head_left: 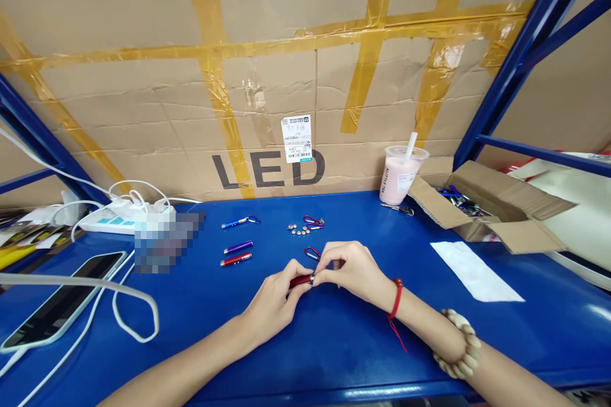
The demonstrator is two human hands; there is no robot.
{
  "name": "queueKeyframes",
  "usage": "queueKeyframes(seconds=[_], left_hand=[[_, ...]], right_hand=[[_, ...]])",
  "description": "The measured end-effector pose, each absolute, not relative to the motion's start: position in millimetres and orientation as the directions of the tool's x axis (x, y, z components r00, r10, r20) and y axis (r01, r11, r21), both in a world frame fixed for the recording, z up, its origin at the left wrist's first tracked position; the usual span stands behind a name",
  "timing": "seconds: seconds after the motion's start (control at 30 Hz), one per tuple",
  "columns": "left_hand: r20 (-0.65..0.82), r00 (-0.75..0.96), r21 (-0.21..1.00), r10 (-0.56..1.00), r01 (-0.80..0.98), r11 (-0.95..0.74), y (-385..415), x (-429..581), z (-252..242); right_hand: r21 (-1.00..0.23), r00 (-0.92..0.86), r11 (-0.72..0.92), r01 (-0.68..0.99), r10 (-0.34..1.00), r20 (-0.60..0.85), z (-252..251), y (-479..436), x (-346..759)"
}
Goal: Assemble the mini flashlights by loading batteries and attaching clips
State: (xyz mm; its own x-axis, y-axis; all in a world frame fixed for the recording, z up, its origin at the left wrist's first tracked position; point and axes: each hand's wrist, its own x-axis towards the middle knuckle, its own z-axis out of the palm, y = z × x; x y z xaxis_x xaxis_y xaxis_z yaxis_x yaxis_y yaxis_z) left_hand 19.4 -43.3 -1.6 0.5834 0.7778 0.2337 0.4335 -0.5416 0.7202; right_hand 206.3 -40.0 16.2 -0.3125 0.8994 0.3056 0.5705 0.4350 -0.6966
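Dark red metal-like casing shows on the small tube (299,280) above the blue tabletop (353,346), at the centre of the clock used here. The left hand (273,297) grips its body between thumb and fingers; the right hand (356,270) has its thumb and fingertips closed at the tube's near-one-o'clock end (what exactly they pinch is too small to tell). A red clip (311,252) lies at one o'clock, just beside the right fingers. Several silvery discs (300,230) sit at twelve, near another red clip (312,221). Between nine and eleven, apart from the left hand, lie a red tube (235,259), a purple tube (238,247) and a blue tube (237,222) with its own clip. White paper (477,271) rests at three, an open carton (506,181) at two, a pink drink (402,177) between one and two, and a phone (64,299) at nine.
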Motion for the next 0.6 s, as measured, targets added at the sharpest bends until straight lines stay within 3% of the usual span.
queueKeyframes(seconds=[0.1,0.37,0.6], left_hand=[[0.265,0.584,0.696,0.768,0.435,-0.571,-42.6,18.8,-4.4],[0.328,0.590,0.659,0.738,0.417,-0.626,-41.3,17.9,-5.4],[0.371,0.597,0.632,0.712,0.399,-0.664,-38.6,18.6,-0.1]], right_hand=[[-0.691,-0.313,0.436,0.576,0.899,0.306,15.7,-40.0,205.7],[-0.876,-0.267,0.227,0.426,0.956,0.118,8.6,-37.5,203.2],[-0.908,-0.242,0.195,0.371,0.964,0.108,11.6,-36.4,202.9]])
